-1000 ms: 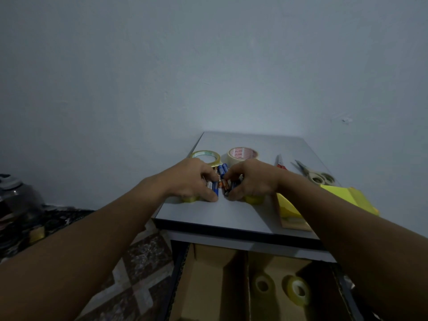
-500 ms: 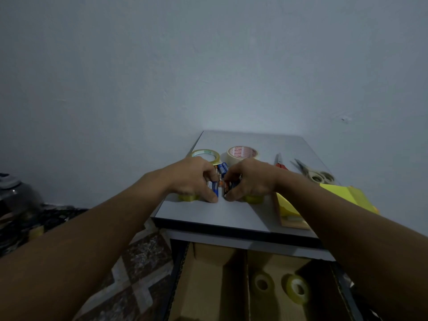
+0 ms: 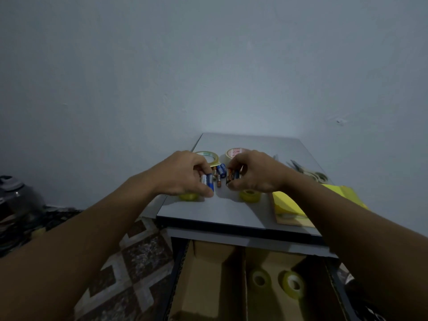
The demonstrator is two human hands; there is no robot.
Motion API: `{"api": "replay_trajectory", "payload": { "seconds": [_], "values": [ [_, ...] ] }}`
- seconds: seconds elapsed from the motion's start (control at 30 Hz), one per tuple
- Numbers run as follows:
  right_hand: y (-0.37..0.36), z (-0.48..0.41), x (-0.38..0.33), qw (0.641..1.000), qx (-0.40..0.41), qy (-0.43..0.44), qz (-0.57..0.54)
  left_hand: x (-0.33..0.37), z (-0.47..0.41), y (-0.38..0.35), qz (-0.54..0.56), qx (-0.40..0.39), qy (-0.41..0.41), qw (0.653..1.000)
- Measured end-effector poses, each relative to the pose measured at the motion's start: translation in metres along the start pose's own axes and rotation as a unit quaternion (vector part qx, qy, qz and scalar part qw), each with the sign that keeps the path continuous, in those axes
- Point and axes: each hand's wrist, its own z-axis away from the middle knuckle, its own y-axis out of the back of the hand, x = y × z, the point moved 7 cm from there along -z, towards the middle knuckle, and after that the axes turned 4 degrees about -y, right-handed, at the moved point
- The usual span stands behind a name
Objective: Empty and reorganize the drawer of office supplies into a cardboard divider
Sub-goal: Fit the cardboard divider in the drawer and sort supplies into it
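Note:
On the grey cabinet top (image 3: 231,212) lies a small heap of batteries (image 3: 221,171). My left hand (image 3: 185,176) grips blue-and-white batteries (image 3: 207,180) lifted from the heap. My right hand (image 3: 252,172) grips dark orange-marked batteries (image 3: 232,176). Both hands hover just above the top, a short gap between them. Below, the open drawer holds a cardboard divider (image 3: 243,281); its right compartment contains two small yellow tape rolls (image 3: 275,282), its left compartment (image 3: 208,279) shows only cardboard.
Two wide tape rolls (image 3: 234,152) stand behind the hands. Small yellow tape rolls (image 3: 250,195) lie under each hand. Yellow paper pads (image 3: 291,205) and scissors (image 3: 310,173) lie to the right. A patterned floor (image 3: 129,262) is at the left.
Both hands have drawn slightly apart and lifted, each carrying batteries out of the heap. The small tape rolls beneath them now show more.

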Motion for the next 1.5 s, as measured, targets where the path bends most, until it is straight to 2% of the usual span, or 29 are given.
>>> {"api": "replay_trajectory", "payload": {
  "seconds": [0.13,0.3,0.53,0.7,0.8,1.03,1.2,1.5],
  "values": [
    [0.016,0.023,-0.007,0.999,0.028,-0.005,-0.035,0.01,0.036,0.013,0.028,0.022,0.01,0.999],
    [0.028,0.06,-0.013,0.995,0.057,-0.018,-0.075,0.018,0.097,0.004,0.074,0.013,0.038,0.996],
    [0.018,0.112,-0.016,0.986,0.079,-0.055,-0.138,0.034,0.166,-0.056,0.102,-0.08,0.034,0.991],
    [0.006,0.144,-0.023,0.985,0.08,-0.05,-0.142,0.055,0.197,-0.119,0.055,-0.198,-0.009,0.979],
    [-0.003,0.159,-0.027,0.985,0.069,-0.045,-0.15,0.061,0.203,-0.151,-0.017,-0.254,-0.034,0.967],
    [-0.019,0.182,-0.03,0.981,0.052,-0.044,-0.182,0.059,0.201,-0.187,-0.117,-0.247,-0.079,0.959],
    [-0.032,0.187,-0.034,0.984,0.044,-0.048,-0.167,0.045,0.204,-0.208,-0.197,-0.261,-0.098,0.94],
    [-0.045,0.193,-0.034,0.98,0.023,-0.059,-0.188,0.041,0.21,-0.206,-0.196,-0.254,-0.137,0.937]
  ]
}}
